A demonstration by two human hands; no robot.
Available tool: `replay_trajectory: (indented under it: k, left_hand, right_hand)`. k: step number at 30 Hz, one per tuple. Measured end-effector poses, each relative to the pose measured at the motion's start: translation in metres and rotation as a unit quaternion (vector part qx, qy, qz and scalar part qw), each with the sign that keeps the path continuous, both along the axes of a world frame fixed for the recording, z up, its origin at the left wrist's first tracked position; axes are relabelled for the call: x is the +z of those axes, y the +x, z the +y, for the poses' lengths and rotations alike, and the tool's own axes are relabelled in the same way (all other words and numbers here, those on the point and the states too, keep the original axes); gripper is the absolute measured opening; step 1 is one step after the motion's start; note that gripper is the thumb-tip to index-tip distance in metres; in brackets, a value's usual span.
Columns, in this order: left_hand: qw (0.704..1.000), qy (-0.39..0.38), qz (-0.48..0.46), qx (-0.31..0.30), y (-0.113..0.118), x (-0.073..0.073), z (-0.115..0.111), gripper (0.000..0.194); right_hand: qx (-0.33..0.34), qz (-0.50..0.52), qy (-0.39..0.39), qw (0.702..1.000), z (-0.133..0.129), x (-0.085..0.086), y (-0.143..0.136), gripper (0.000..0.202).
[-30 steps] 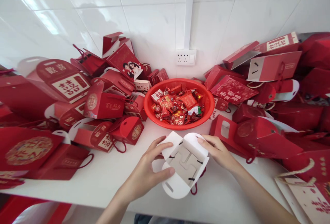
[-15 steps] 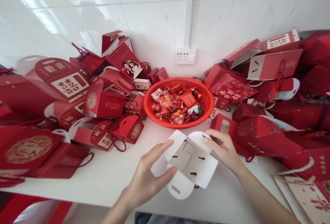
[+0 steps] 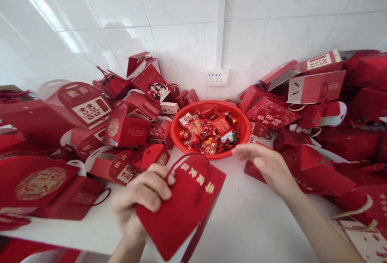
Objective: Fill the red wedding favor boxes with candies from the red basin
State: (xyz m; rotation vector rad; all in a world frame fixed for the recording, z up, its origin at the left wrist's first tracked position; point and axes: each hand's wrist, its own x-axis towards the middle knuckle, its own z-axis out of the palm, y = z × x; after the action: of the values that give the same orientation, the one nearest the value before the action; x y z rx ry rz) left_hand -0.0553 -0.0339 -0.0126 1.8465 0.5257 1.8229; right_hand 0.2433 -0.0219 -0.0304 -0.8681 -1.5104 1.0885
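Head view, red box: And it's turned! Half a second ago its white inside faced up; now a red face (image 3: 184,206) with gold lettering shows, tilted, just right of the left grip (image 3: 145,198).
Left grip: Closed round the box's left edge, fingers bent over the red face, carrying it alone now.
Right grip (image 3: 267,166): It's off the box! Blurred, fingers stretched out, nothing seen in it.
Orange-red basket (image 3: 176,137): Right at the right grip's fingertips, though touching or just above the front rim, I can't tell.
Wrapped packets (image 3: 221,124): Heaped inside, just beyond those fingertips.
What it means: One-handed hold, I'd judge, leaving the right grip free beside the packets.
Table (image 3: 242,222): Bare white below, between both grips.
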Motion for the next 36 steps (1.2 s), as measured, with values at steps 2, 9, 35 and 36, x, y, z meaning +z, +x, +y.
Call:
replay_trajectory:
  k: [2,9,35,36]
  left_hand:
    - [0.995,-0.018,-0.095,0.018,0.005,-0.001,0.012,0.042]
    - [0.979,-0.064,-0.195,-0.015,0.041,0.004,0.043,0.035]
    - [0.927,0.09,0.279,0.232,0.078,0.064,0.043,0.024]
    - [0.921,0.081,0.283,0.253,0.082,0.058,0.041,0.026]
  right_hand:
    - [-0.012,0.038,-0.036,0.999,0.013,0.001,-0.01,0.054]
    - [0.146,0.08,-0.135,0.977,0.033,0.021,-0.041,0.087]
    - [-0.328,-0.377,0.377,0.78,0.029,0.057,-0.04,0.076]
    - [-0.357,-0.368,0.369,0.775,0.03,0.055,-0.042,0.074]
